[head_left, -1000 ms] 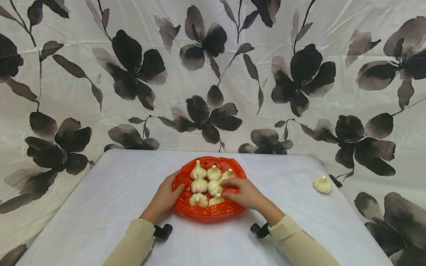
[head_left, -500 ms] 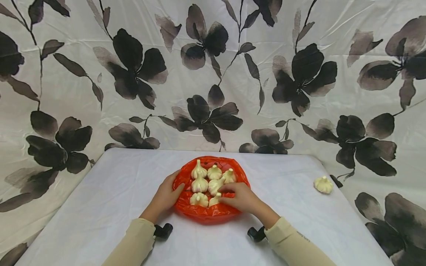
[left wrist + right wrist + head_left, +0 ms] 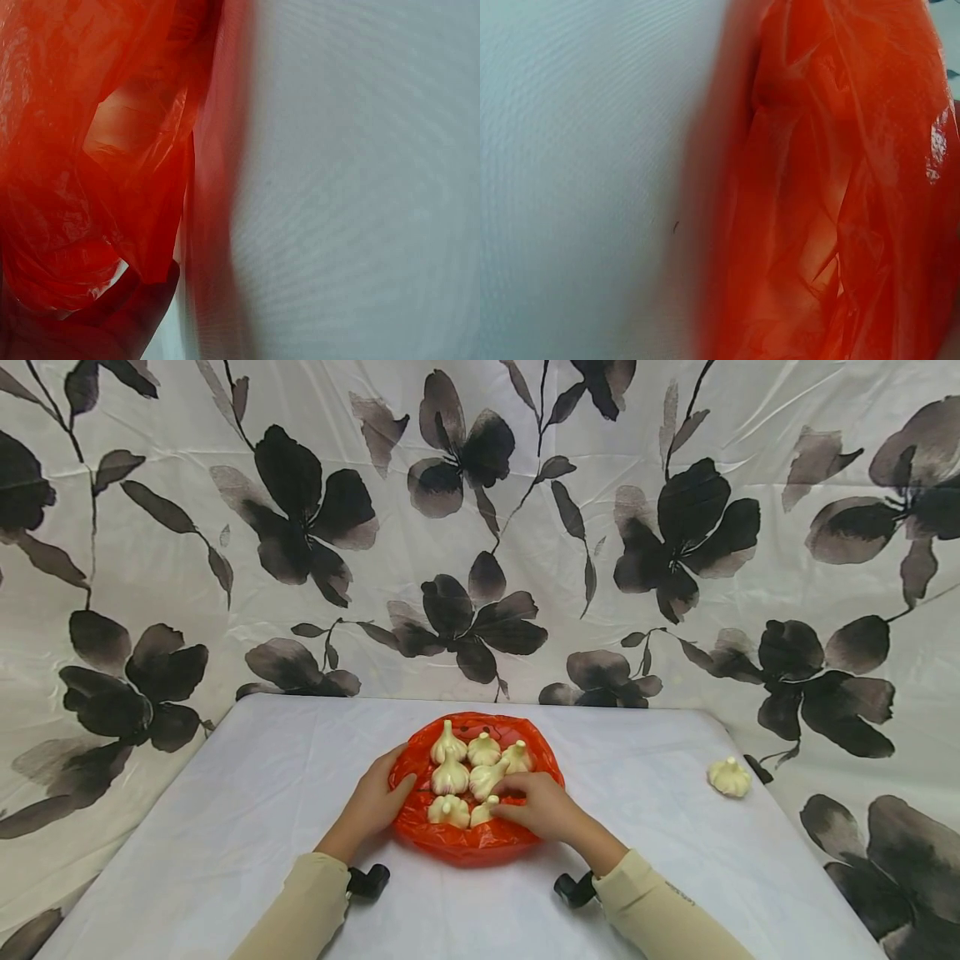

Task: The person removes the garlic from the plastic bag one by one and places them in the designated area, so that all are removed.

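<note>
- Head view: a red plastic bag (image 3: 480,852) sits at the middle of the white table (image 3: 637,760), its mouth spread wide, with seven garlic bulbs (image 3: 450,777) showing inside.
- Head view: the left hand (image 3: 375,795) rests against the bag's left side, thumb over the edge and apart from the fingers, which are partly hidden.
- Head view: the right hand (image 3: 542,806) reaches in over the right edge; its thumb and a finger lie close about the top of the front right bulb (image 3: 480,814), but whether they pinch it cannot be told.
- Head view: a single bulb (image 3: 729,777) lies on the table near its right edge, well apart from the bag.
- Head view: a flowered cloth (image 3: 570,460) hangs behind the table.
- Left wrist view: the bag fills the left side, and the hand below it is dark, one fingertip (image 3: 172,277) touching the plastic.
- Right wrist view: creased red plastic covers the right side, with blurred white table beside it; the grip cannot be made out here.
</note>
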The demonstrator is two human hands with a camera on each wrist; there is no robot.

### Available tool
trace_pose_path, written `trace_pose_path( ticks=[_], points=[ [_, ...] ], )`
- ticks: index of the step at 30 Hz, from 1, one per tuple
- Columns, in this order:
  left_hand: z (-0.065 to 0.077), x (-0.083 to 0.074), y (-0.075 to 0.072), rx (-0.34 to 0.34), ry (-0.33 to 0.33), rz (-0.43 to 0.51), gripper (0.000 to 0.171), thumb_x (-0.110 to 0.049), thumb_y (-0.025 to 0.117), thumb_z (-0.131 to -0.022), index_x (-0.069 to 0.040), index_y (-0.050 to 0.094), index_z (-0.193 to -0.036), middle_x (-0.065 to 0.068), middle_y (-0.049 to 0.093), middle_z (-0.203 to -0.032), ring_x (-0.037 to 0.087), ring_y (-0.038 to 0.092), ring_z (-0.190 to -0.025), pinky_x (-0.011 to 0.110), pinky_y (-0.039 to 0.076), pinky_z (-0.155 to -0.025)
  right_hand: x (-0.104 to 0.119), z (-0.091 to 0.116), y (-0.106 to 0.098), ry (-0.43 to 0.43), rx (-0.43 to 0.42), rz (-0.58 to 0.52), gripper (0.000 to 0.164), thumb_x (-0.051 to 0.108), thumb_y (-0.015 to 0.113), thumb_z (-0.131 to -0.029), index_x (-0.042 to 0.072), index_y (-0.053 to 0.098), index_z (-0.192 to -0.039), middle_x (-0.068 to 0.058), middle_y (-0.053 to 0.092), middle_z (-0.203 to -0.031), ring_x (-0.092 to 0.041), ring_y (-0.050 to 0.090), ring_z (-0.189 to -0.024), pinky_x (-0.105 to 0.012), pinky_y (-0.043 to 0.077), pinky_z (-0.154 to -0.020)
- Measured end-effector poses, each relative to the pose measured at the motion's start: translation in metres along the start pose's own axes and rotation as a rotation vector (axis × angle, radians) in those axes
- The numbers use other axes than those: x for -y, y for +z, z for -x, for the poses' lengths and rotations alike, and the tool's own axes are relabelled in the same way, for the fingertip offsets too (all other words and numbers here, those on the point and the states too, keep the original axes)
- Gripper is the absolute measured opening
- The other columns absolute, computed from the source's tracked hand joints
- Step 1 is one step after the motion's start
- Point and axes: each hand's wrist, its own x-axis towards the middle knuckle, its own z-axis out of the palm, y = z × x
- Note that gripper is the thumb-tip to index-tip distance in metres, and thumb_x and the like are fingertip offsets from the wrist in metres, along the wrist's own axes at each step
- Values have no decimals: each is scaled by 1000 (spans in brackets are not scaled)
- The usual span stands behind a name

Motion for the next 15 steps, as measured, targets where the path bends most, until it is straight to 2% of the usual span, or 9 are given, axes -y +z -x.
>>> trace_pose_path(
  ticks=[7, 15],
  points=[
    [0, 1, -1, -1, -7, 5, 62, -27, 55, -97, -12, 29, -152, 19, 35, -152, 40, 34, -141, 59, 33, -112, -1, 1, -4, 6, -6, -126, 11, 29, 71, -87, 25, 71, -97, 10, 70, -94, -11, 64, -95, -33, 54, -87],
    [-1, 1, 0, 7, -20, 6, 63, -28, 55, -97, -14, 28, -152, 18, 35, -153, 40, 34, -141, 59, 34, -111, 2, 2, -7, 20, -19, -250, 17, 28, 70, -89, 22, 70, -105, 5, 69, -100, -14, 65, -99, -30, 54, -89]
  ],
)
